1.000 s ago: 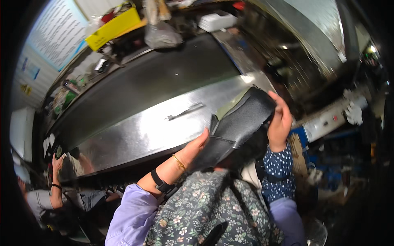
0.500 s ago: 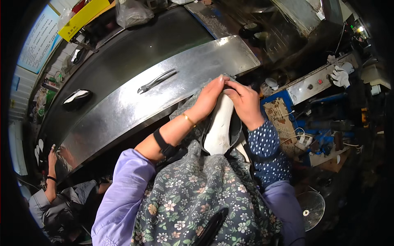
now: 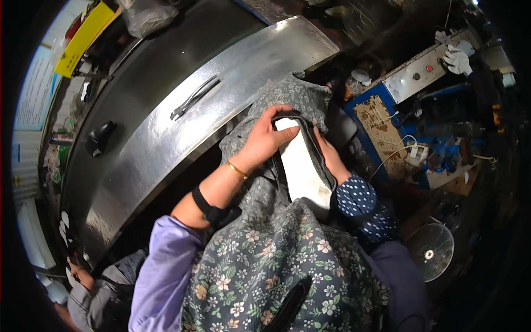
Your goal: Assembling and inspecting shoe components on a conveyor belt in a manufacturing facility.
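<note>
Over my lap lies a dark shoe upper on its form, white underside (image 3: 303, 169) facing up and dark material standing around the rim. My left hand (image 3: 264, 139) grips its far end, thumb pressed on the white surface and fingers around the outer edge. Along its right side rests my right hand (image 3: 332, 159), gripping the dark edge; some of its fingers are hidden. Beneath the shoe is my floral apron (image 3: 249, 265). A pair of metal pincers (image 3: 194, 97) lies on the shiny metal ledge (image 3: 160, 146) ahead to the left.
Beyond the ledge runs a dark belt (image 3: 138, 72) carrying a black shoe (image 3: 101, 138). A person (image 3: 105, 290) works at lower left. To the right stand a blue machine (image 3: 406, 149) with a control panel (image 3: 417, 72), a white glove (image 3: 458, 60) and a round fan (image 3: 431, 252).
My hands have come apart from their pinch at the shoe's far end. The left thumb now lies on the white underside, the right hand along the side. The shoe has turned, showing a broader white area.
</note>
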Demonstrator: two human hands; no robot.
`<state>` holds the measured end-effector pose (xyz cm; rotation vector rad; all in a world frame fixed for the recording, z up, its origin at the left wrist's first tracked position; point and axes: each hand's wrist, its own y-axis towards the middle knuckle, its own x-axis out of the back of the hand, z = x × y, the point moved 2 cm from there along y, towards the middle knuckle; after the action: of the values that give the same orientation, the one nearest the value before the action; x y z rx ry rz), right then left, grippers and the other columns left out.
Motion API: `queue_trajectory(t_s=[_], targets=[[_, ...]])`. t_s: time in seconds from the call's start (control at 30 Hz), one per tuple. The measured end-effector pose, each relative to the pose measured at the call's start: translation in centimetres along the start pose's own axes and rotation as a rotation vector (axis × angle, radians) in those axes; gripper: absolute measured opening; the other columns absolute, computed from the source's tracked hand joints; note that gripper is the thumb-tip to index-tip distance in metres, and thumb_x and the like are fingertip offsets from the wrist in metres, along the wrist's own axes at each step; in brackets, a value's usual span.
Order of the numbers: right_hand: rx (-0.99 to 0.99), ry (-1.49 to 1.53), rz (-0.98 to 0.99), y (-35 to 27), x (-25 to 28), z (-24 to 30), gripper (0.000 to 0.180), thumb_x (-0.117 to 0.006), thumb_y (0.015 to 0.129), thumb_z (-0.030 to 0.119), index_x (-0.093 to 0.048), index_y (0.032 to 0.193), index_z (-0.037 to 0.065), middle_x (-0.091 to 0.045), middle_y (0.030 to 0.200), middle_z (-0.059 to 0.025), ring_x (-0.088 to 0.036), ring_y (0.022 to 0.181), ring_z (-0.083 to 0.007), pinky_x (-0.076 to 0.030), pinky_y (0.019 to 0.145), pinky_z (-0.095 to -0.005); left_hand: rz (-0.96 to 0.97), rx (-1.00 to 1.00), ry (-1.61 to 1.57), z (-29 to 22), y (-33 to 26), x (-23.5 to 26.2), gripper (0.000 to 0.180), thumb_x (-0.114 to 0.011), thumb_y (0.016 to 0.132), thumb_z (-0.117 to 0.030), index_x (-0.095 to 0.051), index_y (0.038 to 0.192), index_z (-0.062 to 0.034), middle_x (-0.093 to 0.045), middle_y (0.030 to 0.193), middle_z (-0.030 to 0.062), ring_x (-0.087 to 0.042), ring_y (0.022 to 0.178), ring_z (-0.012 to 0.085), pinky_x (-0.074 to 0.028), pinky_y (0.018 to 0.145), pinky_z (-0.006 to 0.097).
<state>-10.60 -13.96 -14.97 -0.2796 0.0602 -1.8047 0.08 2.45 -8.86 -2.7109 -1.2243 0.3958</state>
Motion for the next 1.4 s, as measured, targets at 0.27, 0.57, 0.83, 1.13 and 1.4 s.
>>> queue_trajectory(t_s=[0.27, 0.57, 0.83, 1.13, 1.4], targets=[[-0.368, 0.353, 0.208, -0.1, 0.8, 2.4, 0.065, -0.031, 0.104, 0.05, -0.053, 0.126, -0.007, -0.063, 0.118, -0.0149, -0.058, 0.108, -0.0209, -0.043, 0.098, -0.0319, 0.001, 0.025, -0.124, 0.6, 0.9, 0.3, 0.047, -0.07, 0.088, -0.006, -0.047, 0.129, -0.0033, -0.062, 0.105, 0.0035, -0.059, 0.094, 0.0102, -0.049, 0.083, 0.024], [0.273, -0.835, 0.033, -0.7, -0.4, 6.4, 0.043, -0.042, 0.101, 0.027, -0.06, 0.108, -0.011, -0.066, 0.085, -0.0212, -0.066, 0.081, -0.0295, -0.052, 0.074, -0.0353, -0.008, -0.14, 0.295, 2.6, 2.3, 0.9, 0.047, -0.069, 0.088, -0.006, -0.047, 0.129, -0.0022, -0.058, 0.107, 0.0033, -0.053, 0.097, 0.01, -0.046, 0.083, 0.024], [0.314, -0.949, 0.011, 0.7, 0.3, 6.7, 0.04, -0.05, 0.096, 0.026, -0.061, 0.106, -0.011, -0.066, 0.078, -0.0168, -0.066, 0.075, -0.0247, -0.053, 0.068, -0.0306, -0.006, -0.071, 0.204, 3.4, 4.7, 0.0, 0.046, -0.069, 0.089, -0.006, -0.046, 0.127, 0.0004, -0.061, 0.099, 0.0045, -0.058, 0.085, 0.0098, -0.048, 0.074, 0.022], [-0.111, -0.461, 0.203, -6.8, 2.1, 4.9, 0.061, -0.046, 0.102, 0.037, -0.036, 0.141, -0.01, -0.05, 0.133, -0.0315, -0.049, 0.125, -0.0389, -0.039, 0.105, -0.0371, -0.067, -0.067, 0.275, 2.8, 2.4, -1.2, 0.044, -0.069, 0.088, -0.004, -0.046, 0.126, 0.0, -0.061, 0.102, 0.0051, -0.059, 0.088, 0.0106, -0.049, 0.074, 0.023], [-0.241, 0.436, 0.089, -3.0, 0.1, 2.4, 0.064, -0.05, 0.102, 0.03, -0.025, 0.147, -0.008, -0.035, 0.151, -0.0194, -0.036, 0.137, -0.021, -0.029, 0.112, -0.0291, -0.449, -0.2, -0.212, 3.1, 1.5, -0.5, 0.036, -0.047, 0.099, -0.022, -0.058, 0.124, 0.0033, -0.062, 0.122, 0.0146, -0.057, 0.116, 0.0247, -0.04, 0.105, 0.039]])
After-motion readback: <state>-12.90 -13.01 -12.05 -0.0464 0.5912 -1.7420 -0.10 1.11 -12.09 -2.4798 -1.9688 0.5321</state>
